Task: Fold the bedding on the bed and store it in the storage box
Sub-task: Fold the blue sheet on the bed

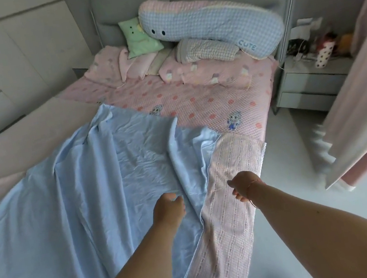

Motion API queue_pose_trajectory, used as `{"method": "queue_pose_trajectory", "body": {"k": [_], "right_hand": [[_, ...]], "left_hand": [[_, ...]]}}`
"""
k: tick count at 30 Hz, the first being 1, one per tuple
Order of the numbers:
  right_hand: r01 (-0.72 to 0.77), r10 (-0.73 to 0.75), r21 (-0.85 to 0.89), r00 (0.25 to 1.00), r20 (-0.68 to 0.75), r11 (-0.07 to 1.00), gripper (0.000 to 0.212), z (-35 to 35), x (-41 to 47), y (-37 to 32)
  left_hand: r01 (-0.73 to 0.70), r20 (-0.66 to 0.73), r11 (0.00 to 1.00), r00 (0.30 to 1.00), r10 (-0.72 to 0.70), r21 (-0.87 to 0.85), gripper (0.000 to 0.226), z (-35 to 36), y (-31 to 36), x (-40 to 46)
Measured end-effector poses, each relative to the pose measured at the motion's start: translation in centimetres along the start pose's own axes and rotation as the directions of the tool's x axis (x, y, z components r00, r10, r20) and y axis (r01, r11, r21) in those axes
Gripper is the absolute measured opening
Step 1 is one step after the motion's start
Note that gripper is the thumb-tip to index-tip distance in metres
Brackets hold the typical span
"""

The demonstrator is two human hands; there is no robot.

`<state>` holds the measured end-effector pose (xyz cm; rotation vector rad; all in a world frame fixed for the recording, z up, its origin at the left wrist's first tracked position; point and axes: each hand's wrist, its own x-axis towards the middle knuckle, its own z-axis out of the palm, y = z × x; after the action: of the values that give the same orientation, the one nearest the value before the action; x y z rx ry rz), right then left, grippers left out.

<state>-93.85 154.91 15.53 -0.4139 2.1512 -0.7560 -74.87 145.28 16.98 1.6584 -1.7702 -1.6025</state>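
Blue sheet (70, 194) lies crumpled over most of the bed (196, 102), with a pink striped blanket (229, 216) along its right edge. Left hand (167, 210) is over the sheet, fingers loosely curled; right hand (243, 185) over the blanket, can't tell if it's gripping. Pillows (190, 69) and a long plush (204, 23) crowd the headboard, and a nightstand (313, 78) stands beside the bed.

head-worn | faces forward-down | near over bed (196, 102)
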Motion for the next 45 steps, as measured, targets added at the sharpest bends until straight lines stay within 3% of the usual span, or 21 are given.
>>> {"method": "queue_pose_trajectory", "body": {"k": [2,4,10,15,19,24,31,34,39,41,43,45], "right_hand": [[-0.008,0.008,-0.017,1.000,0.006,1.000,0.038,-3.1,2.9,-0.3],[0.000,0.000,-0.042,1.000,0.009,0.999,0.039,-6.1,6.0,-1.0],[0.077,-0.076,-0.017,0.997,0.029,0.997,0.037,-12.8,13.6,-4.2],[0.129,-0.132,0.038,0.989,0.074,0.991,0.031,-14.2,18.6,-7.8],[0.201,-0.212,0.222,0.977,0.025,0.954,0.025,-14.4,22.1,-9.8],[0.235,-0.236,0.237,0.971,-0.026,0.942,0.030,-14.7,29.0,-10.8],[0.124,-0.128,0.090,0.991,0.045,0.988,0.024,-12.8,39.6,-8.0],[0.113,-0.099,-0.153,0.991,0.094,0.982,0.021,-12.2,44.3,-6.7],[0.155,-0.041,-0.482,0.970,0.239,0.862,0.045,-11.3,50.4,-5.1],[0.203,-0.043,-0.561,0.958,0.285,0.803,0.036,-10.8,52.0,-4.9],[0.336,-0.076,-0.560,0.897,0.436,0.758,0.016,-10.0,52.6,-5.3],[0.435,-0.040,-0.586,0.824,0.564,0.684,0.020,-10.2,53.0,-5.1]], "left_hand": [[0.002,-0.012,1.000,1.000,-0.002,-0.010,0.024,3.0,2.5,1.4],[-0.013,-0.027,0.999,1.000,0.012,-0.036,0.012,5.8,4.9,3.1],[0.003,-0.066,0.991,0.998,-0.012,-0.133,0.009,13.1,11.5,8.2],[0.001,-0.071,0.997,0.997,-0.006,-0.080,0.030,15.7,13.5,13.4],[-0.027,-0.109,1.000,0.994,0.027,-0.002,0.038,16.7,13.9,17.8],[-0.037,-0.091,0.981,0.994,0.055,0.189,0.036,18.0,14.4,23.7],[-0.026,-0.075,0.914,0.995,0.062,0.405,0.044,20.2,13.1,30.0],[-0.017,-0.044,0.860,0.998,0.047,0.511,0.052,21.6,12.6,32.5],[0.010,-0.031,0.847,0.999,0.008,0.532,0.063,25.0,12.4,36.6],[0.056,-0.062,0.854,0.998,-0.028,0.516,0.064,26.2,12.4,37.8],[0.100,-0.110,0.870,0.993,-0.054,0.483,0.060,27.0,12.4,38.6],[0.132,-0.163,0.892,0.984,-0.067,0.432,0.053,27.4,12.4,38.9]]}}
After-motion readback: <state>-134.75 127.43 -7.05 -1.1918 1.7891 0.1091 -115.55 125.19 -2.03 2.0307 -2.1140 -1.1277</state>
